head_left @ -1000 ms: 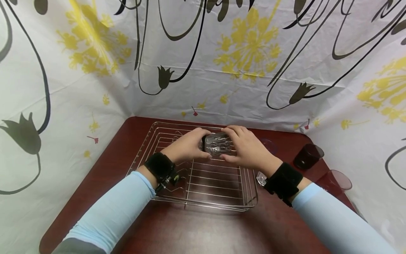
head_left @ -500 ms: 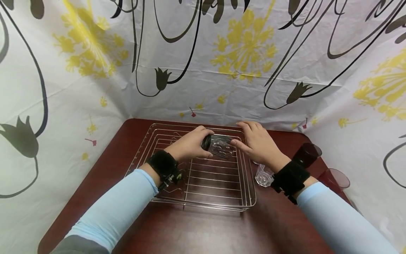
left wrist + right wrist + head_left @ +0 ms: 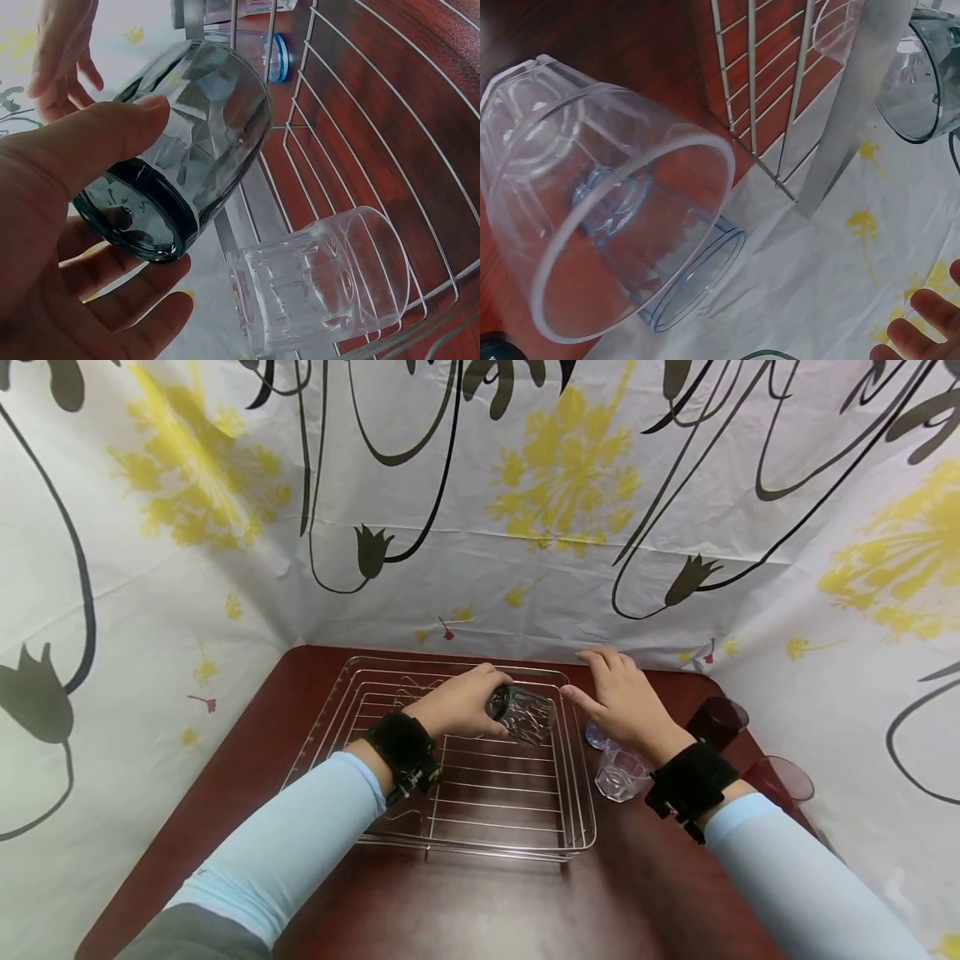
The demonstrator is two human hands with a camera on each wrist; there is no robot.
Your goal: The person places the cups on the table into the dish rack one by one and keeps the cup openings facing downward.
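My left hand (image 3: 461,703) grips a smoky grey faceted glass tumbler (image 3: 531,717) near its thick dark base, thumb on one side and fingers beneath. The tumbler is tilted on its side over the wire dish rack (image 3: 498,843), mouth to the right. In the left wrist view its facets (image 3: 202,112) show clearly. My right hand (image 3: 633,702) is apart from the tumbler, just right of it, fingers spread and holding nothing. Only its fingertips (image 3: 915,322) show in the right wrist view. A clear tumbler (image 3: 319,277) is at the rack's wires.
Right of the rack, a clear cup (image 3: 622,775) and a blue-tinted cup (image 3: 595,737) are on the dark red table (image 3: 480,910). Farther right are a dark tumbler (image 3: 717,723) and a reddish see-through cup (image 3: 783,781). A flower-patterned sheet (image 3: 450,602) encloses the table's back and sides.
My right hand has let go of the grey tumbler and moved right, away from it. The left hand keeps its grip, and the tumbler's mouth end has tipped slightly lower.
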